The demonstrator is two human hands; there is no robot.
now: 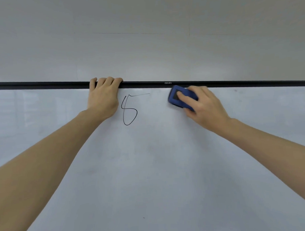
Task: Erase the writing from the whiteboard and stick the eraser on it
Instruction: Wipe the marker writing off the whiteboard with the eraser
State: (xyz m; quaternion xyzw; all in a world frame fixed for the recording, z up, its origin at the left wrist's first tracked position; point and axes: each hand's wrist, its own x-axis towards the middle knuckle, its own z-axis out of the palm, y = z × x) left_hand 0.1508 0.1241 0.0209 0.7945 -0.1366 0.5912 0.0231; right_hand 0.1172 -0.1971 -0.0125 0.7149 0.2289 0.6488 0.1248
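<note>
Item: large white glossy whiteboard (159, 167), lower field below both hands bare of marks, save a tiny speck low down. Left hand (102, 98): fingers hooked over the black top frame rail (42, 83), closed on it, steadying the board. Right hand (203, 104): gripping a blue rectangular plastic eraser with dark centre panel (178, 96), pressed flat on the board just under the rail. Between the hands, nearer the left: black handwritten figure resembling a 5 (129, 110), intact, well apart from the eraser. Status, judged: erasing incomplete; figure remains to wipe, then eraser to be left stuck on the board. Beyond: plain grey wall (144, 37)
</note>
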